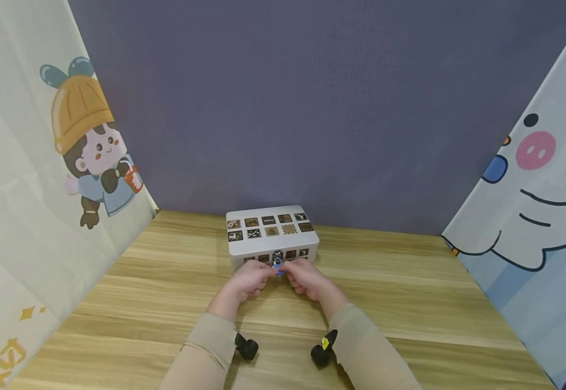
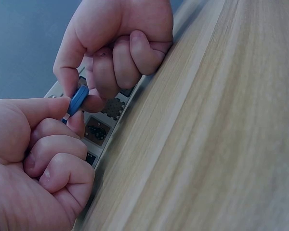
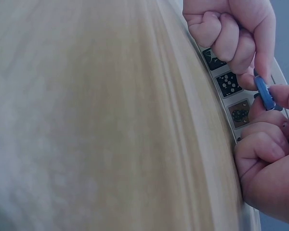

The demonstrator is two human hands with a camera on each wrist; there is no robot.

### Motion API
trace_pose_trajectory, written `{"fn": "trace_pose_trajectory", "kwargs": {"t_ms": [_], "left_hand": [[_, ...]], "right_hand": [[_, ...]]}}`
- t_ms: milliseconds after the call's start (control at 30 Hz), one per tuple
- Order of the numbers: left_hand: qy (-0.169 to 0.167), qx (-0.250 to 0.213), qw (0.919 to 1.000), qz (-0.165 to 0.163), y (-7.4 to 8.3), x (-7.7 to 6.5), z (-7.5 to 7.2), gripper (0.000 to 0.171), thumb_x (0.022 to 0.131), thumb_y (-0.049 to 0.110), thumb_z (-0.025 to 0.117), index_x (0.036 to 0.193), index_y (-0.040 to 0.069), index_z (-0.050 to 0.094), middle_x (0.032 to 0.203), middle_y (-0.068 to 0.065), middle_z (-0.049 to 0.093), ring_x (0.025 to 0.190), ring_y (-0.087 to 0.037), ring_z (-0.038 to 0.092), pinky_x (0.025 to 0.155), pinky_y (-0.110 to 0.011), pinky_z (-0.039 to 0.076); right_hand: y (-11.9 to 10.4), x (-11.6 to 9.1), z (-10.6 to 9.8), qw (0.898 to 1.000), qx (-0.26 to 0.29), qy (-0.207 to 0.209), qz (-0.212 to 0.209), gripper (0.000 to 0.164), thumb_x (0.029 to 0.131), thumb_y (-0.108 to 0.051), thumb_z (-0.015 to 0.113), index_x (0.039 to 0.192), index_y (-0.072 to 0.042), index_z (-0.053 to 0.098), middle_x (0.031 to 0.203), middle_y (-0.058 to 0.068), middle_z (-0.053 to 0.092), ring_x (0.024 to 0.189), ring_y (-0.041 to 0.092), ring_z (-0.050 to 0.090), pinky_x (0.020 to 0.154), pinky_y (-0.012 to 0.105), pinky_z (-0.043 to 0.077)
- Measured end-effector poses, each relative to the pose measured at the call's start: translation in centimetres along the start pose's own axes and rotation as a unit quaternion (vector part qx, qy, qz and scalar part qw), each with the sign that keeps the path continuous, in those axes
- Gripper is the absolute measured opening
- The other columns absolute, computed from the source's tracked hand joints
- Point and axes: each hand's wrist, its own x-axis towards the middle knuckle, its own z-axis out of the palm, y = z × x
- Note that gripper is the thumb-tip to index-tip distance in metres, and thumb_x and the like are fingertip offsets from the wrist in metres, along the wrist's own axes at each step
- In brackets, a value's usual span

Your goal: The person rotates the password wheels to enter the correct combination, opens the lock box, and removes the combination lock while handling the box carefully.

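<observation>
A white box (image 1: 273, 246) with rows of small brown and black pictures stands on the table, with a metal clasp (image 1: 277, 254) at its front. At that clasp is a small blue padlock (image 1: 277, 264), also visible as a blue body (image 2: 78, 99) in the left wrist view. My left hand (image 1: 250, 277) pinches the padlock from the left between thumb and forefinger, the other fingers curled in. From the right, my right hand (image 1: 307, 277) pinches it the same way. Fingertips cover part of the lock, and I cannot tell whether its shackle is fastened.
The wood-grain table (image 1: 385, 303) extends around the box. Behind the box rises a dark grey-blue panel (image 1: 283, 108). Printed cloths hang at the left (image 1: 19, 189) and right (image 1: 546, 216). Black wrist cameras (image 1: 247, 348) sit at both sleeves.
</observation>
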Motion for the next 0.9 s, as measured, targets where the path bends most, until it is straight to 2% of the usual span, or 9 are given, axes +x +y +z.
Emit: {"fn": "trace_pose_trajectory", "kwargs": {"t_ms": [667, 900], "left_hand": [[0.002, -0.009, 1.0000, 0.000, 0.13, -0.23, 0.15, 0.029, 0.099, 0.017, 0.061, 0.112, -0.009, 0.068, 0.053, 0.008, 0.031, 0.044, -0.006, 0.026, 0.039, -0.019, 0.025], [0.005, -0.008, 0.9999, 0.003, 0.11, -0.26, 0.18, 0.029, 0.099, 0.017, 0.061, 0.111, -0.009, 0.068, 0.054, 0.008, 0.032, 0.043, -0.005, 0.026, 0.039, -0.018, 0.024]], "right_hand": [[-0.09, -0.30, -0.35, 1.000, 0.001, -0.007, -0.004, 0.034, 0.094, -0.027, 0.065, 0.069, -0.011, 0.047, 0.054, -0.006, 0.030, 0.044, 0.007, 0.024, 0.039, 0.021, 0.020], [-0.03, -0.32, -0.98, 1.000, 0.014, -0.015, -0.006, 0.025, 0.098, -0.029, 0.064, 0.085, -0.007, 0.066, 0.054, -0.007, 0.030, 0.044, 0.007, 0.023, 0.039, 0.020, 0.019]]}}
